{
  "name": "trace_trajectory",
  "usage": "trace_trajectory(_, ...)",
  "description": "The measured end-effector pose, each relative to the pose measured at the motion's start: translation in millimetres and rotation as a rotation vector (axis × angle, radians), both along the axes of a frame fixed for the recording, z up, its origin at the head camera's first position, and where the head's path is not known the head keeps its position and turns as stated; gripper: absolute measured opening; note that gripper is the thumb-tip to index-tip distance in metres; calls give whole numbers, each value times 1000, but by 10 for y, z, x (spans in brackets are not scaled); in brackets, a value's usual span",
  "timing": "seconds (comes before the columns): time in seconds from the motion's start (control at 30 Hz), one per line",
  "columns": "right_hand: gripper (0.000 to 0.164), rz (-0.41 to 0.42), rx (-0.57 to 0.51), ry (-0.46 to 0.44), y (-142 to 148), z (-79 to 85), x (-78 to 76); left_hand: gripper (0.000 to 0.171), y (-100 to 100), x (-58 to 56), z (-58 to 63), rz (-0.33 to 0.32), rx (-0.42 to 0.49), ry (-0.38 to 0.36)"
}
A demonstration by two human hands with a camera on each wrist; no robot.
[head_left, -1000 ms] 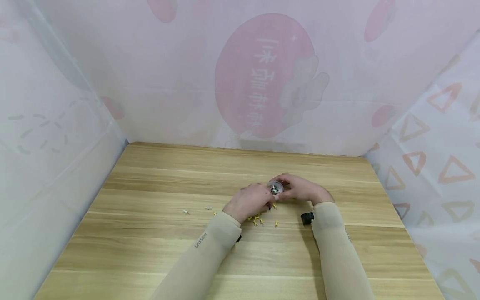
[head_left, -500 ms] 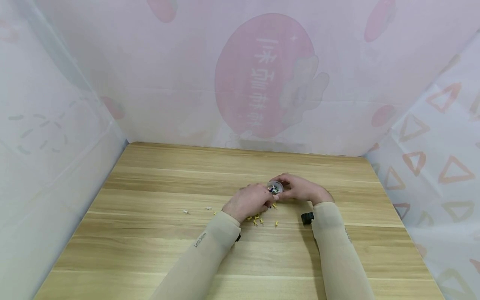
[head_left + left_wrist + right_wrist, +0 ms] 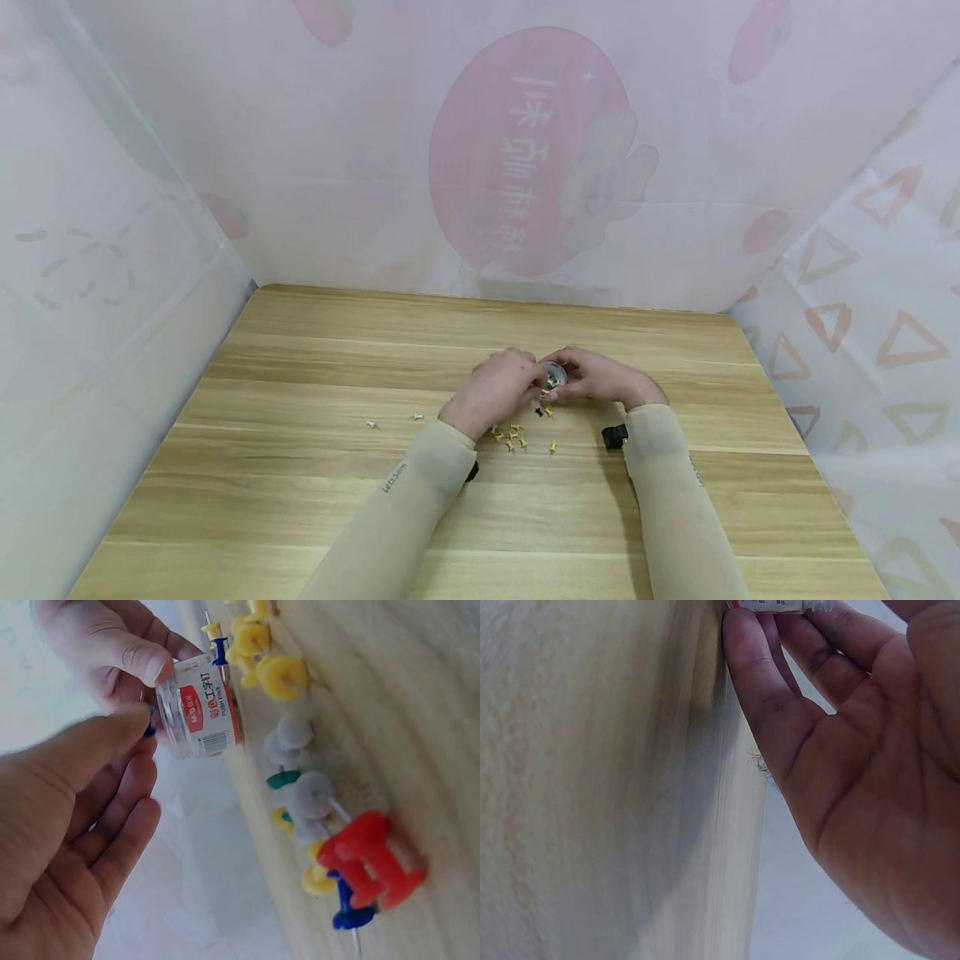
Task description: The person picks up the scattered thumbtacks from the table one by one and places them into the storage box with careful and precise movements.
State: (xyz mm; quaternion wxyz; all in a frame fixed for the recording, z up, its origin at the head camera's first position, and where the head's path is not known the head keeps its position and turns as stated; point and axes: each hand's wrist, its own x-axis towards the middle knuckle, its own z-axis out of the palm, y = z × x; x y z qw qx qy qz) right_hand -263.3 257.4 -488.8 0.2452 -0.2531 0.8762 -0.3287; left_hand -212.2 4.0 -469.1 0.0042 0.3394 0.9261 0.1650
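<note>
My right hand (image 3: 603,377) holds a small clear jar (image 3: 556,372) upright on the table, fingers and thumb around its side. Its label (image 3: 202,705) is white and red, and green and white push pins show inside it from above. At the jar's mouth, my left hand (image 3: 495,387) pinches a blue push pin (image 3: 151,727) between thumb and finger, mostly hidden by the fingertips. Loose yellow push pins (image 3: 513,435) and a dark blue push pin (image 3: 538,411) lie in front of the jar.
Two white push pins (image 3: 417,416) lie to the left on the wooden table (image 3: 300,500). Close to the left wrist camera are red push pins (image 3: 375,859), with grey-white, green, yellow and blue ones around them. A printed cloth (image 3: 360,167) hangs behind the table.
My left hand has shifted slightly left and away from me, uncovering the dark blue push pin and more yellow ones on the table. My right hand and the jar have stayed put.
</note>
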Motion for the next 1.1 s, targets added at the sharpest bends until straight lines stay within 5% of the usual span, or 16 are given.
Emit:
trace_trajectory(0.27,68,3,-2,7,2,2,-6,13,84,-27,-53,106,79,85)
trace_trajectory(0.73,61,50,-21,13,-17,-39,-16,15,126,-12,-100,144,3,110)
trace_trajectory(0.93,60,52,-12,8,-15,-35,-16,15,97,-8,-70,110,-24,84)
trace_trajectory(1.1,61,33,-19,-18,-26,-23,-10,8,37,-7,-10,6,-64,25)
